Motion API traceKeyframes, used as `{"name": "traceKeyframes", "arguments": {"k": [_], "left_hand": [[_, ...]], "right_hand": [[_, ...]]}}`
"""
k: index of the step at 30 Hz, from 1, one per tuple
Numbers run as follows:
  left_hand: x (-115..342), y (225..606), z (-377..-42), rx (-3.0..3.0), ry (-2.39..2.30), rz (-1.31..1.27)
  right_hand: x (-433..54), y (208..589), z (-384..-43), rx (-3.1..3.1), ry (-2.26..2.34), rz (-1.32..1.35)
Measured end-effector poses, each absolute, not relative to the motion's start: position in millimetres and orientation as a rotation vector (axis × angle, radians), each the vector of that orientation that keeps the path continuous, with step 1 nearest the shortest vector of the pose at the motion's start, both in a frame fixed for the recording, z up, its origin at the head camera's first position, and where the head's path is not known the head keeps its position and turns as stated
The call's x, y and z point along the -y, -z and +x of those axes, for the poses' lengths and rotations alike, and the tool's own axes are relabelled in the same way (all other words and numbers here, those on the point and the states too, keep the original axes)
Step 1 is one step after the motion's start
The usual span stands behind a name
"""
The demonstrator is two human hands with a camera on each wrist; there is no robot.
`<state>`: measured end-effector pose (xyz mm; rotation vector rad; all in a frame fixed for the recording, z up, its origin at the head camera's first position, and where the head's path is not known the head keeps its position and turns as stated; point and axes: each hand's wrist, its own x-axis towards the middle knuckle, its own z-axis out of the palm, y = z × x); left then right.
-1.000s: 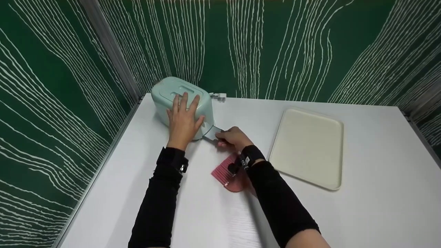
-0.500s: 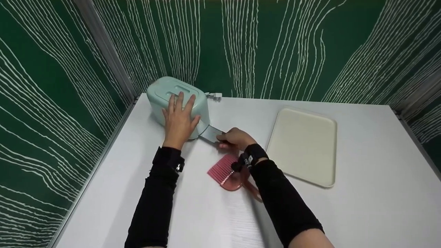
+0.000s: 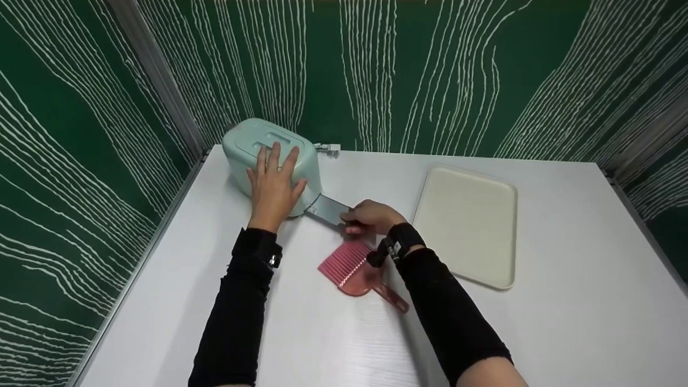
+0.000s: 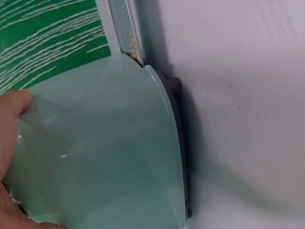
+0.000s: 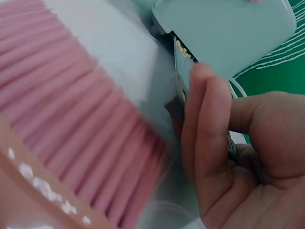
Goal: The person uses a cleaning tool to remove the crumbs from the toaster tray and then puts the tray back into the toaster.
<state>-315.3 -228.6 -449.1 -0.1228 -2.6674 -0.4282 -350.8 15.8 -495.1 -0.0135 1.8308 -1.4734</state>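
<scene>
A mint-green toaster [image 3: 242,141] stands at the back left of the white table. My left hand [image 3: 271,193] rests on its near side and top edge, fingers spread and fairly straight. Out of the toaster's right end, low down, slides a flat grey crumb tray [image 3: 327,208], partly drawn out. My right hand [image 3: 373,216] pinches its outer end between thumb and fingers. Pale crumbs [image 5: 182,49] lie on the tray beside the toaster in the right wrist view. The tray's inner part is hidden inside the toaster.
A pink-bristled brush [image 3: 344,263] with a reddish handle lies on the table below my right wrist. To the right is a cream rectangular tray [image 3: 467,228]. A white plug [image 3: 331,149] sits behind the toaster. Green patterned walls [image 3: 430,70] border the table.
My right hand has drawn the crumb tray further out of the toaster, so more of it shows. My left hand stays on the toaster. The whole head view has shifted slightly.
</scene>
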Motion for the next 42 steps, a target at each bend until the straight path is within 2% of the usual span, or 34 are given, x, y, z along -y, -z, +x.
{"name": "traceKeyframes", "arguments": {"k": [16, 42], "left_hand": [[231.6, 449.1, -313.3, 2.659, 0.457, -0.119], [226.6, 446.2, -313.5, 2.682, 0.466, -0.115]], "right_hand": [[-34.0, 497.2, -352.5, -1.814, 1.432, -0.109], [-61.8, 497.0, -343.5, -1.829, 1.42, -0.103]]}}
